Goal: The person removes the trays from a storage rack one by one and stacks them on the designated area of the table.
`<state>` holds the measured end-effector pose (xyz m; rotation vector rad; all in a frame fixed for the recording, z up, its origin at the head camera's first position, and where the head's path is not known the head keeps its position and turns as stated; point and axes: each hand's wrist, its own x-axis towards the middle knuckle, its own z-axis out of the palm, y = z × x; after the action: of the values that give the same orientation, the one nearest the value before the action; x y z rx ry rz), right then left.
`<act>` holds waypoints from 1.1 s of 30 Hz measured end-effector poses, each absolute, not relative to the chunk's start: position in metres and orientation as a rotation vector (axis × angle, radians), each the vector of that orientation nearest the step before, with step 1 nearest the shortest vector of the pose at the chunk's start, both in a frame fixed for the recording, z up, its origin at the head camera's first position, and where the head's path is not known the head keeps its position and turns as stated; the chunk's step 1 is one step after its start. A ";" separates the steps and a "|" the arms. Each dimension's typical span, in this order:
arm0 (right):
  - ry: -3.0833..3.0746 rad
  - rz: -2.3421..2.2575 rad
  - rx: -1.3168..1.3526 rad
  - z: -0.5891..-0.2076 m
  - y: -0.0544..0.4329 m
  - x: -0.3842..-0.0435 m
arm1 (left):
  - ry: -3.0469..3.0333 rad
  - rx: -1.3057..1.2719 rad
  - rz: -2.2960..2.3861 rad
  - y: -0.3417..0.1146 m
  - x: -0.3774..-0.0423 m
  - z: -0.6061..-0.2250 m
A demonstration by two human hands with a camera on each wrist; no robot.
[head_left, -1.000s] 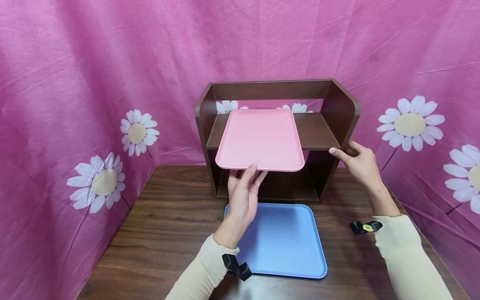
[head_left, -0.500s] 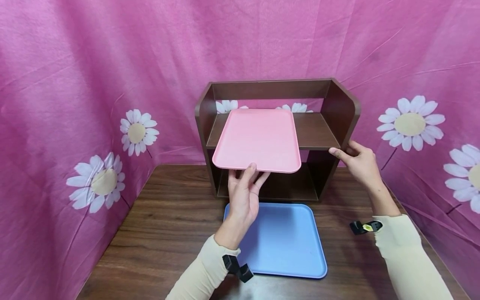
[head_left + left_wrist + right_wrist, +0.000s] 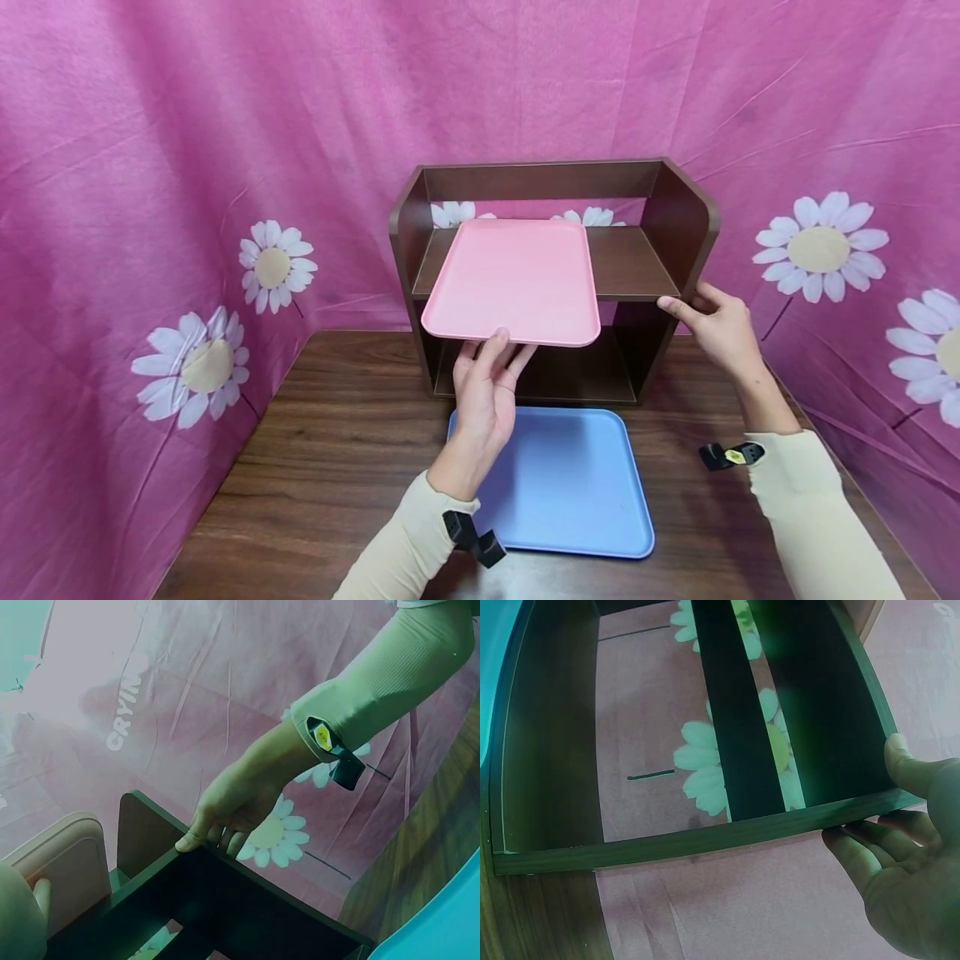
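My left hand (image 3: 486,392) pinches the near edge of a pink tray (image 3: 517,279), thumb on top and fingers underneath. The tray overlaps the upper board of a dark brown two-tier shelf (image 3: 540,182) in the head view. With thumb on the front edge and fingers behind the outer face, my right hand (image 3: 723,333) grips the shelf's right side panel; the right wrist view shows this same hand (image 3: 907,847) at the panel's edge. On the table before the shelf lies a blue tray (image 3: 566,483), partly hidden by my left forearm.
The shelf stands on a brown wood-grain table (image 3: 330,442). A pink curtain (image 3: 345,108) with white daisies hangs close behind and along both sides. The shelf's lower compartment (image 3: 577,375) opens toward me under the pink tray.
The pink tray has shifted slightly left, its near edge a little lower in the view. My right hand, the shelf and the blue tray have kept their places.
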<state>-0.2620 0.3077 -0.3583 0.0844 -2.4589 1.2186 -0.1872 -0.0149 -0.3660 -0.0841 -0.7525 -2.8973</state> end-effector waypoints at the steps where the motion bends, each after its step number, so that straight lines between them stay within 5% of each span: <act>1: -2.457 1.221 0.084 -0.358 0.308 -0.262 | -0.751 -0.086 -2.897 -0.015 -0.187 -0.366; 33: -2.467 1.236 0.068 -0.354 0.305 -0.259 | -0.805 -0.065 -2.902 -0.026 -0.184 -0.362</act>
<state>-0.2591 0.3051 -0.3545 0.0678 -2.4672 1.2364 -0.1838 -0.0262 -0.3621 -0.0652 -0.8053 -2.9022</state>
